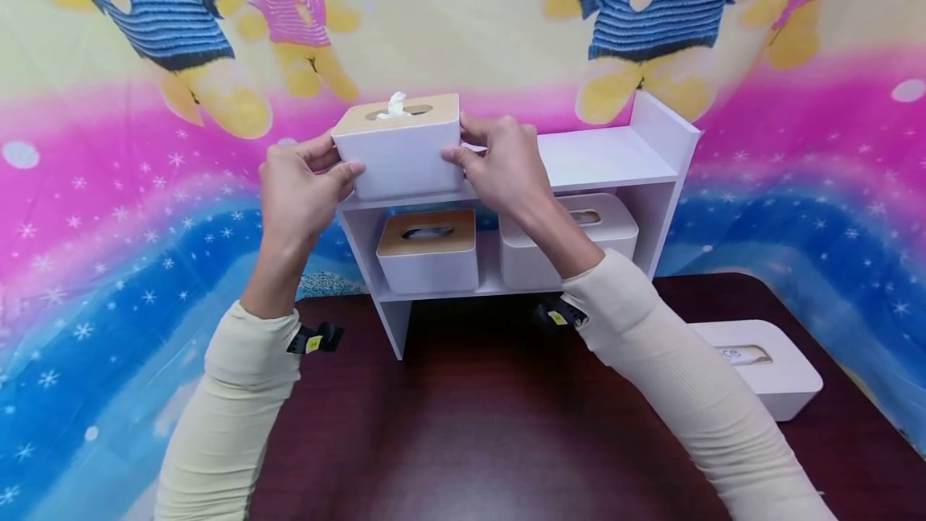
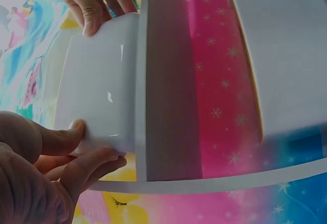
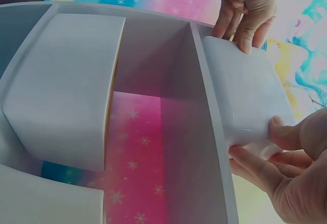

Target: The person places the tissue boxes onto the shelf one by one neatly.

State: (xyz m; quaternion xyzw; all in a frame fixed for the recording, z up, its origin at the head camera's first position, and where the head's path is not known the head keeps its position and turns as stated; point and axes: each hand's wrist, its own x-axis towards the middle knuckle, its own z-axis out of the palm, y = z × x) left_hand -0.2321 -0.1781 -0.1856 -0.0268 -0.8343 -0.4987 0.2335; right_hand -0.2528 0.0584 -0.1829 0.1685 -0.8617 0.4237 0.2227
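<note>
A white tissue box (image 1: 408, 157) with a wood-coloured lid stands at the left end of the top board of a white shelf (image 1: 600, 157). A tuft of tissue (image 1: 396, 105) sticks up from the lid's oval slot. My left hand (image 1: 300, 187) grips the box at its left end, thumb on the front face. At the opposite end, my right hand (image 1: 506, 163) holds it between thumb and fingers. Both wrist views show the box (image 2: 99, 86) from below, between the two hands, at the shelf board. In the right wrist view, the right hand (image 3: 301, 168) is nearest the camera.
On the lower board sit another wood-lidded tissue box (image 1: 428, 264) and an all-white tissue box (image 1: 528, 260), partly behind my right forearm. A further white tissue box (image 1: 784, 368) lies on the dark table (image 1: 463, 441) at right. A patterned cloth (image 1: 463, 14) hangs behind.
</note>
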